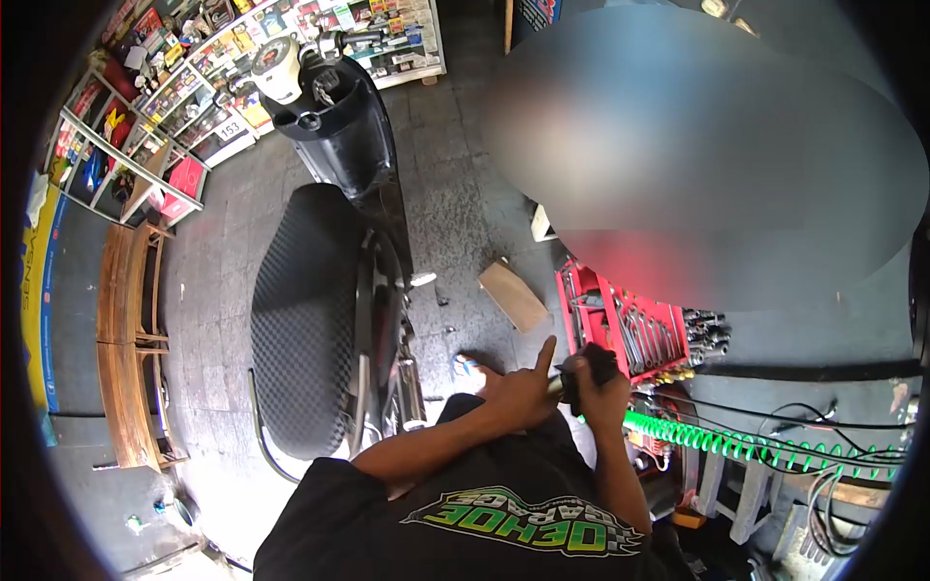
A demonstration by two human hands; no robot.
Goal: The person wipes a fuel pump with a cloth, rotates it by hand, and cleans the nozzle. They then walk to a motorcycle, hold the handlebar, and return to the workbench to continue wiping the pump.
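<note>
My right hand [607, 392] is wrapped around a dark, chunky hand tool [592, 372], whose exact kind I cannot make out. Beside it, my left hand [523, 395] has its index finger stretched forward and the other fingers curled in toward a pale part at the tool's near side. What those fingers grip is hidden. A green coiled hose [697, 436] runs in from the right and passes behind my right wrist; its end is out of sight. Just ahead of my hands stands a red tool tray [620, 324] holding several wrenches [647, 334].
A scooter with a black quilted seat [308, 329] stands at my left. A brown wooden block [513, 295] lies on the floor ahead. Farther left are a wooden bench [121, 349] and stocked shelves [208, 73]. Black cables [775, 441] stretch across the right. The upper right is blurred.
</note>
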